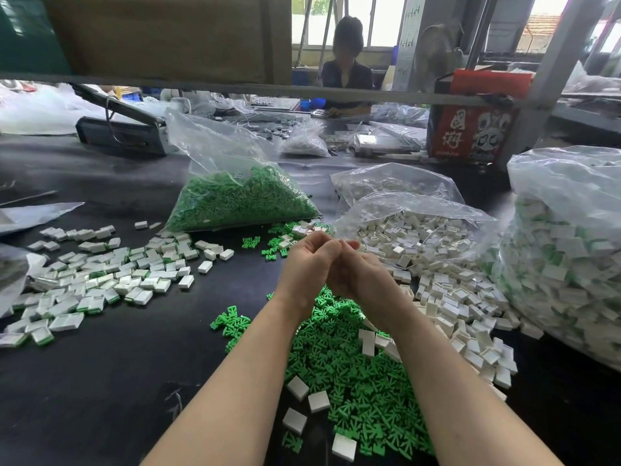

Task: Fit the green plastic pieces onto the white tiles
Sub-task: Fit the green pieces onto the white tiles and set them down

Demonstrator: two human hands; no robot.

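Dark and wide, the desk (117,381) carries many small parts under a metal shelf frame, and another person (347,62) sits at the far side. Both hands are raised together above the desk, in the middle of the view. The left hand (307,264) and the right hand (356,274) touch each other, with fingers curled inward; I cannot tell what they hold, because the backs of the hands hide it. Directly below the hands and forearms lies a loose heap of green plastic pieces (353,391), with some white tiles (463,297) spread to the right of it, spilling from an open clear bag (413,210). To the left, well apart from the hands, lie finished tiles (111,277) showing green edges. Behind the hands stands a bag of green pieces (235,200), and at the far right a big bag of assembled tiles (568,247).
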